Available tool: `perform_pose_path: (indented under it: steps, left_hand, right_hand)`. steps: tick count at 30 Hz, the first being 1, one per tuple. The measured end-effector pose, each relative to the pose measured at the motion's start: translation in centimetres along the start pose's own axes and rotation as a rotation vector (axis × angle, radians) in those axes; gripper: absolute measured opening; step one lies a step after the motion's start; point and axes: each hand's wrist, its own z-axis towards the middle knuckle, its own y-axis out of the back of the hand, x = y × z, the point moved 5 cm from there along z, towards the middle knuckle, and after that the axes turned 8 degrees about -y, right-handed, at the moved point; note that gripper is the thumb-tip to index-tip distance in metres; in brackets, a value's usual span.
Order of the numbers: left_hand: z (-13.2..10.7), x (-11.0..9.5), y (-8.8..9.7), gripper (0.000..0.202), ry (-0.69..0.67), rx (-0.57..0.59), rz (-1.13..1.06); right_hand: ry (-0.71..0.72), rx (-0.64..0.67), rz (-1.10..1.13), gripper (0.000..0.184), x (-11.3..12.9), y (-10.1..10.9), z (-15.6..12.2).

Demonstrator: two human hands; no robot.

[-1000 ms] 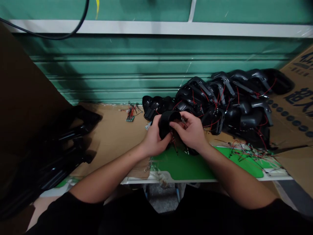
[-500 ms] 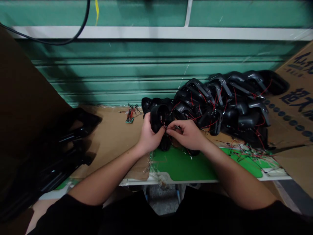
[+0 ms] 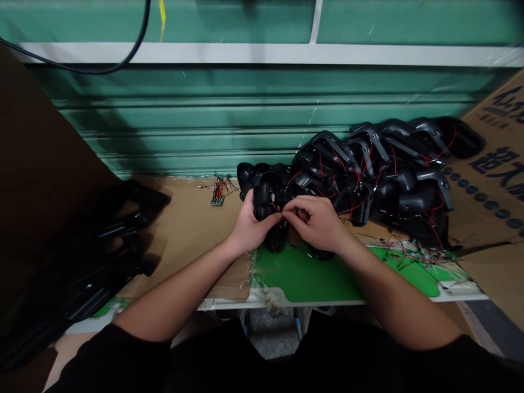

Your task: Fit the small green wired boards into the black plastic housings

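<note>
My left hand (image 3: pixel 251 226) is wrapped round a black plastic housing (image 3: pixel 264 195), its hollow side turned up toward me. A small pale part and a bit of red wire show inside it. Over the housing's right edge, my right hand (image 3: pixel 313 221) is closed in a pinch, fingertips meeting my left thumb. A thin wire seems to be at the pinch, but the fingers cover most of it. Below the hands, the lower black part (image 3: pixel 276 240) of the piece hangs over a green mat (image 3: pixel 311 278).
Black housings with red wires (image 3: pixel 360 164) are piled at the right. Loose wires (image 3: pixel 417 254) lie near the front right. A small circuit board with wires (image 3: pixel 216 201) rests on cardboard (image 3: pixel 184 240). Dark plastic parts (image 3: pixel 123 229) lie left, and a cardboard box (image 3: pixel 495 164) stands right.
The housing has tilted slightly in my left hand, so its inside shows differently. My right hand has shifted a little upward, still pinching. The surroundings look the same.
</note>
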Motion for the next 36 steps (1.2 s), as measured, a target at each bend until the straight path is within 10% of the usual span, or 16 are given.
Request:
perform_pose_path:
  steps: [18,36]
  left_hand:
    - [0.2,0.1,0.5,0.058,0.154,-0.089,-0.010]
    - [-1.4,0.4,-2.2,0.079,0.312,0.122,-0.203]
  right_hand:
    - [0.051,-0.015,-0.014,0.010,0.0,0.2,0.0]
    - [-0.124,-0.159,0.313,0.016,-0.6,-1.8,-0.7]
